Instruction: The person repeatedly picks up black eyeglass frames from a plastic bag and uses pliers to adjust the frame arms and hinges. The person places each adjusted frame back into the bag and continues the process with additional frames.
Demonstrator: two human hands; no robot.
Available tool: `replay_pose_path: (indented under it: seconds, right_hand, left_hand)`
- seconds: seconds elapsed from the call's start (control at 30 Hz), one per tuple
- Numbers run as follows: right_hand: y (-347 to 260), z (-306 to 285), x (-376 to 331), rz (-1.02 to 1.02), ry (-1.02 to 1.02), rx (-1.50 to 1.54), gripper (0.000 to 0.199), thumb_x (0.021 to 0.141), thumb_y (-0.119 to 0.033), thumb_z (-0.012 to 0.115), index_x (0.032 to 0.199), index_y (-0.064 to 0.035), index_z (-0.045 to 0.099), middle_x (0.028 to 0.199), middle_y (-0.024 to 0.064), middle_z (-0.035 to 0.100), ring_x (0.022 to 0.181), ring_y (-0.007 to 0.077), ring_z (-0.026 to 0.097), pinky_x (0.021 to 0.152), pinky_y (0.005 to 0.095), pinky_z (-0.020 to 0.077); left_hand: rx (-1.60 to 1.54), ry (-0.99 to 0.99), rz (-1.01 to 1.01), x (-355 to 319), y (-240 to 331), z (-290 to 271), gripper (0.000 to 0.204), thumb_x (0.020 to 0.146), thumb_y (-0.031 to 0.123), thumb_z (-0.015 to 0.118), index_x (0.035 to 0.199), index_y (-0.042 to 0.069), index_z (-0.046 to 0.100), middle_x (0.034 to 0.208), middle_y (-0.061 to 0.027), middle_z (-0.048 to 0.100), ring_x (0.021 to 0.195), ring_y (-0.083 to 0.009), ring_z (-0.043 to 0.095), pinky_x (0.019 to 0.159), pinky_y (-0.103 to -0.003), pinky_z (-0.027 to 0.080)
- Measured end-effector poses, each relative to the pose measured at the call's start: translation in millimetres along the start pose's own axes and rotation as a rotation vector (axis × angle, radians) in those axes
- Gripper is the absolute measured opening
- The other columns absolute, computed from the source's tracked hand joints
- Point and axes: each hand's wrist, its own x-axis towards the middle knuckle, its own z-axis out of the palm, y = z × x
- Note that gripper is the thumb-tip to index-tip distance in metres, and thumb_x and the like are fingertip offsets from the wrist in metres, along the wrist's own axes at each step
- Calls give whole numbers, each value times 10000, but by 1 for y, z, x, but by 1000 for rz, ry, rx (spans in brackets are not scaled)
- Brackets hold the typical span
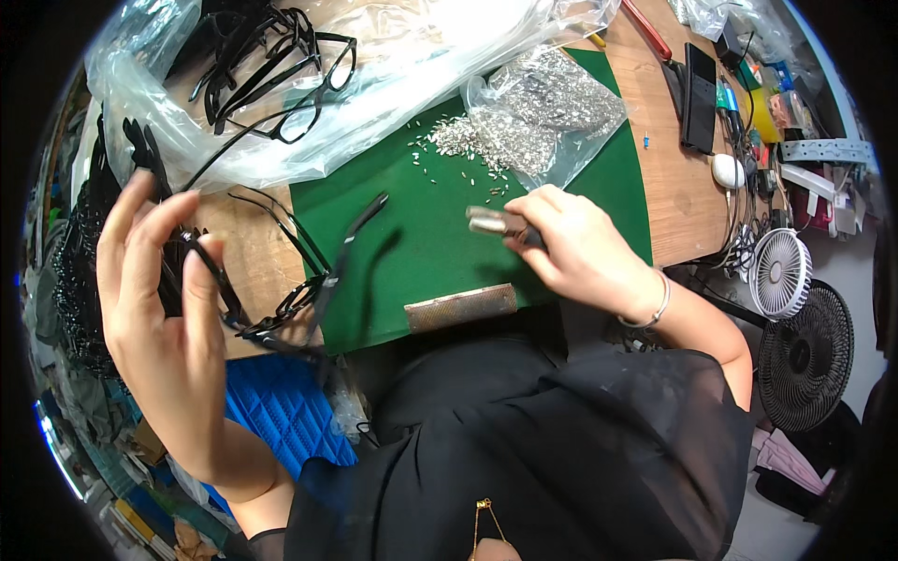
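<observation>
My left hand [164, 299] is raised at the left, thumb and forefinger curved about the arm of a black eyeglass frame [324, 297]. This frame hangs tilted over the table's near edge, its other arm pointing up above the green mat [412, 252]. How firmly the fingers press is hard to see. Over the mat my right hand [575, 243] is closed round a small, blurred plier-like tool [500, 224] with a metal head and dark handle. Just beyond it, small silvery pieces [458, 138] spill from a clear plastic bag [552, 112].
More black eyeglass frames [281, 84] lie on clear plastic sheeting [393, 112] at the back left. A textured metal block [460, 309] sits at the mat's near edge. To the right are a black phone [699, 98], cables, a white fan [780, 274] and a black fan [804, 355].
</observation>
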Motion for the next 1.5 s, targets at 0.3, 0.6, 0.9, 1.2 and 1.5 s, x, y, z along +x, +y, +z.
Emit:
replay_pose_path:
  seconds: [0.3,0.6,0.9,1.2,1.5]
  right_hand:
    - [22,44,29,45,10,75,131,703,-16,571,829,-9,536,726,148,538,702,331,546,635,397,442]
    - [24,39,34,21,-123,-14,128,718,-57,559,821,-10,501,744,165,536,727,339,555,655,419,453]
    - [13,45,31,9,-24,-104,164,712,-86,613,820,-9,515,754,152,540,721,341,545,639,408,440]
    - [-43,-3,-10,197,55,888,112,798,-65,635,824,-1,547,719,52,549,640,79,514,569,229,425]
    - [-57,0,-10,494,33,1376,186,833,-143,633,885,-8,517,797,15,546,721,65,503,647,221,427]
  left_hand:
    - [-1402,-128,-666,-54,21,27,415,787,92,584,1108,-16,345,815,-207,600,371,-125,469,500,-259,491]
    - [-1504,-59,-608,-89,42,72,910,693,-98,656,1358,75,60,1016,-203,563,666,-88,524,683,-213,471]
    - [-1395,-188,-298,-85,48,98,962,721,-129,594,1387,90,-66,1182,-235,446,835,-144,584,770,-263,476]
    - [-1055,-58,-229,-78,71,115,906,701,-118,629,1372,14,35,1206,-199,470,821,-158,582,761,-255,497]
    - [-968,21,-222,-79,83,119,902,699,-143,605,1375,58,44,1230,-189,448,901,-149,534,803,-254,491]
